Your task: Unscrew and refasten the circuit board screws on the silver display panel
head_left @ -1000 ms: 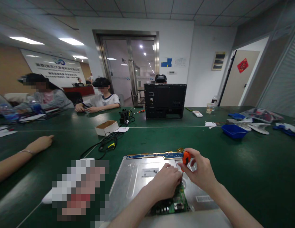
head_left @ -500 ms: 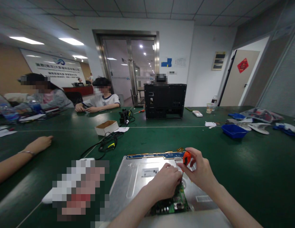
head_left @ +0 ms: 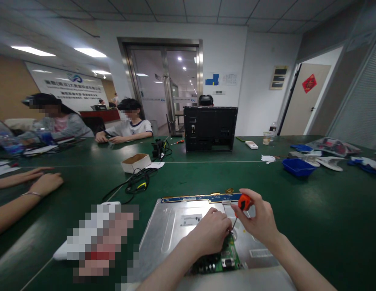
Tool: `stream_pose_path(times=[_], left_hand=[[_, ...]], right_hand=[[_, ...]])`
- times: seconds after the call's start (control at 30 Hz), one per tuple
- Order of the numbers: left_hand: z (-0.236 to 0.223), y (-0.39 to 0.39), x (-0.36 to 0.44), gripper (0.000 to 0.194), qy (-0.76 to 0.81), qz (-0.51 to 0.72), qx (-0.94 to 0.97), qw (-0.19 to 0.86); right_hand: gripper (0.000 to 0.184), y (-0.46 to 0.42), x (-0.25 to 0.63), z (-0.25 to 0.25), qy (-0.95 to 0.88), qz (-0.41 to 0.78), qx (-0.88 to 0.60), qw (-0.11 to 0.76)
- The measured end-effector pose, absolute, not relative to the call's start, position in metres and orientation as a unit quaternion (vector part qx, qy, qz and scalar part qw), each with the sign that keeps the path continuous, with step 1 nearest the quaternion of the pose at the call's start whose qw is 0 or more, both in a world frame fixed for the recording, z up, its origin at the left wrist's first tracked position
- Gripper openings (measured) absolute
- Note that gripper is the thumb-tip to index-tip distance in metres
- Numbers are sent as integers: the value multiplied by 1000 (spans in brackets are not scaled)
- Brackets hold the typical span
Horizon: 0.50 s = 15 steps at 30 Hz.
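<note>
My right hand (head_left: pixel 257 214) grips a screwdriver (head_left: pixel 244 202) by its orange and black handle. The shaft slants down and left to the upper end of a green circuit board (head_left: pixel 229 255). Close by its tip, my left hand (head_left: pixel 214 231) has its fingers bent and pressed together; whatever they pinch is hidden. Beneath both hands lies a flat silver metal panel (head_left: pixel 166 226), the back of a display by its look. A narrow blue circuit strip (head_left: pixel 188 199) runs along its far edge.
Left of the panel are a blurred-out white object (head_left: pixel 87 234) and black cables (head_left: pixel 136 182). Behind them sits an open carton (head_left: pixel 136 163). A black monitor casing (head_left: pixel 210 129) stands farther back, with a blue tray (head_left: pixel 298 167) to the right. A co-worker's hands (head_left: pixel 47 184) rest at left.
My right hand has shifted slightly right, tilting the screwdriver more. My left hand has stayed nearly still. A second hand of the person at left has come into view.
</note>
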State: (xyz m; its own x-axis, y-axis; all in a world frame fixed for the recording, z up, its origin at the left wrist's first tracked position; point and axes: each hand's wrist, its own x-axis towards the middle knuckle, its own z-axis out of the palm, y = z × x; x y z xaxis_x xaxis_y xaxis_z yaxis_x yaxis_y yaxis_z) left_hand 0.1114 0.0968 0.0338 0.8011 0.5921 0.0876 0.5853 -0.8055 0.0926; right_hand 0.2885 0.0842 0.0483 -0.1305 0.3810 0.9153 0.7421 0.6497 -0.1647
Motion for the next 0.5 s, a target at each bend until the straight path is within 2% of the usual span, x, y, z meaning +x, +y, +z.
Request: stream_pose_path(times=[0.1, 0.27, 0.5], left_hand=[[35, 96, 110, 10, 309, 66, 948, 37], [44, 109, 96, 25, 375, 124, 915, 85], [64, 143, 46, 15, 496, 121, 855, 93]], right_hand=[[26, 84, 289, 49, -735, -170, -377, 538], [28, 84, 290, 49, -732, -181, -381, 535], [28, 87, 293, 48, -734, -171, -394, 526]])
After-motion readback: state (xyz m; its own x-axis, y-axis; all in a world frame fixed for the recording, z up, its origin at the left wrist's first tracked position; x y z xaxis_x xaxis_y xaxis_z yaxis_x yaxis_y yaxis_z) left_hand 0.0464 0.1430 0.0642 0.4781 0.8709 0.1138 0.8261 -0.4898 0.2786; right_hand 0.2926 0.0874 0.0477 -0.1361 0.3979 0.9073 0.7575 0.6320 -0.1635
